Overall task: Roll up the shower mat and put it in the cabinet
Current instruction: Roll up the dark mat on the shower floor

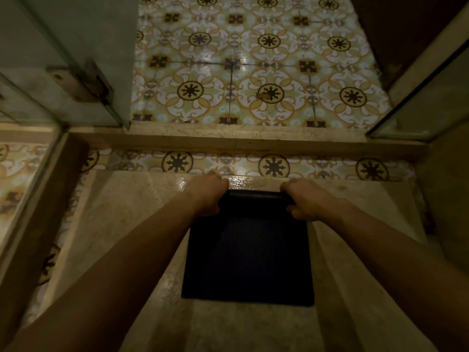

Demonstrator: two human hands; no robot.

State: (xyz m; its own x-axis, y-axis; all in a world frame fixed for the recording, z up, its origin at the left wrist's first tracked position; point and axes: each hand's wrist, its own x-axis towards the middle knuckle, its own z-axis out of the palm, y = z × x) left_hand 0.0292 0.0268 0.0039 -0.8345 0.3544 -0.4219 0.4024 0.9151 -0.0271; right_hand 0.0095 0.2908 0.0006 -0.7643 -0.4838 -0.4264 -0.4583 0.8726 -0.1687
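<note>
Glass on my far left: a shower panel (63, 59) with a metal hinge (83, 82) clamped to it, standing at the end of the stone curb (228, 141). Below the curb I see a strip of patterned tile (175, 162), then the beige shower floor (132, 224), wet and glossy near the top. My left hand (208, 196) is closed over the left end of the mat's rolled far edge, fingers curled on top. The mat (247, 260) — dark, ribbed, roughly square — lies flat on the floor between my forearms; only its far edge is turned into a thin roll. My right hand (303, 200) grips the roll's right end likewise, thumb tucked beneath. Further right, a second glass pane (418, 107) angles off the curb. No cabinet is in view.
</note>
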